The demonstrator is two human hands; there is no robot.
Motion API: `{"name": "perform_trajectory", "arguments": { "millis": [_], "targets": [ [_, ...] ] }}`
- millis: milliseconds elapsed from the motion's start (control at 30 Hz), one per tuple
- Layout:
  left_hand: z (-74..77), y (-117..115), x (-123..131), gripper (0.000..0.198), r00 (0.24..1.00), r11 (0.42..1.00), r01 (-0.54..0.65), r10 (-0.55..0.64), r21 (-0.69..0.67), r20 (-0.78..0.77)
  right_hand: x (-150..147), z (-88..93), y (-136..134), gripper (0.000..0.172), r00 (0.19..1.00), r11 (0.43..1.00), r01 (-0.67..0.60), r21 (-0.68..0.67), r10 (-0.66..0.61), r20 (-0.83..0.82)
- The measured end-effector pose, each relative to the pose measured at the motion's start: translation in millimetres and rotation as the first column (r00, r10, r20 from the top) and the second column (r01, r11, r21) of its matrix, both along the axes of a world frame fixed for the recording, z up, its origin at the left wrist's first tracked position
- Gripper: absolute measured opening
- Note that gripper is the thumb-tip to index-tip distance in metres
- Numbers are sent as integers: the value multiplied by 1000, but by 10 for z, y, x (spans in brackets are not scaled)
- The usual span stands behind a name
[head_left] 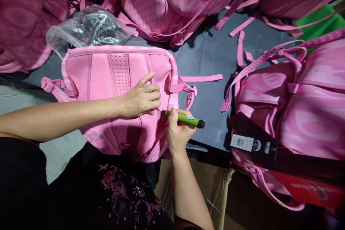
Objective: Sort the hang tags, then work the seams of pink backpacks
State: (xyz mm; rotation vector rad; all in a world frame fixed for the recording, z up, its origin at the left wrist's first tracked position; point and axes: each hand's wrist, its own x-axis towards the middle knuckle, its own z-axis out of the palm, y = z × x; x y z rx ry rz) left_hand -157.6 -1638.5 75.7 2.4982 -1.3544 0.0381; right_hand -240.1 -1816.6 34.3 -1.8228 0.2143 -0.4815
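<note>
A pink backpack [99,75] lies with its padded, perforated back panel facing up and its lower part bending over the table edge toward me. Across the panel reaches my left hand [141,97], its fingers bent and closed at a seam right of the middle, gripping the fabric there. My right hand [179,129] is closed around a green marker pen [185,118] with a black end. The pen's dark tip points left and meets the panel close to my left fingertips. Whether it has left a mark I cannot make out.
The dark table [205,57] also bears several pink backpacks along the back, including a checkered one [145,3]. A clear plastic bag [91,28] lies behind my work. At right stands a pink backpack [309,115] with a black hang tag [258,145]. Below is a cardboard box [199,183].
</note>
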Motion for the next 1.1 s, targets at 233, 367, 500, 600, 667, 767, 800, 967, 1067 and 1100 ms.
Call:
{"name": "perform_trajectory", "arguments": {
  "millis": [233,367,500,600,667,767,800,967,1067,1100],
  "targets": [
    [-34,14,11,29,999,985,28,-22,-172,40,1,13,14,27,1000,999,15,29,-15,6],
    [-34,12,11,33,999,994,32,-28,-102,39,-19,-1,14,27,1000,1000,11,26,-11,-5],
    [-23,-1,7,35,1000,1000,2,-2,-12,-5,-25,-8,10,27,1000,1000,-11,18,12,-21],
    [-26,-3,10,36,1000,1000,-6,6,22,2,-20,-1,6,25,1000,1000,11,20,-11,-4],
    [-30,1,14,40,999,999,9,-12,47,47,-16,2,2,25,1000,999,12,29,-12,-4],
    [-27,9,12,41,992,996,21,-32,90,124,-15,2,-3,26,1000,999,-6,51,6,-15],
    [-22,10,5,41,989,994,17,-32,105,145,-17,0,-4,26,1000,998,-4,56,5,-16],
    [48,3,-32,36,983,986,8,-38,164,180,-18,2,5,22,999,996,-29,83,30,-12],
    [188,13,64,34,975,975,70,-112,212,194,-15,0,-27,22,999,993,-47,109,49,-15],
    [254,20,126,34,966,963,105,-157,248,203,-20,-5,-49,23,998,992,-51,116,54,-21]
  ]
}}
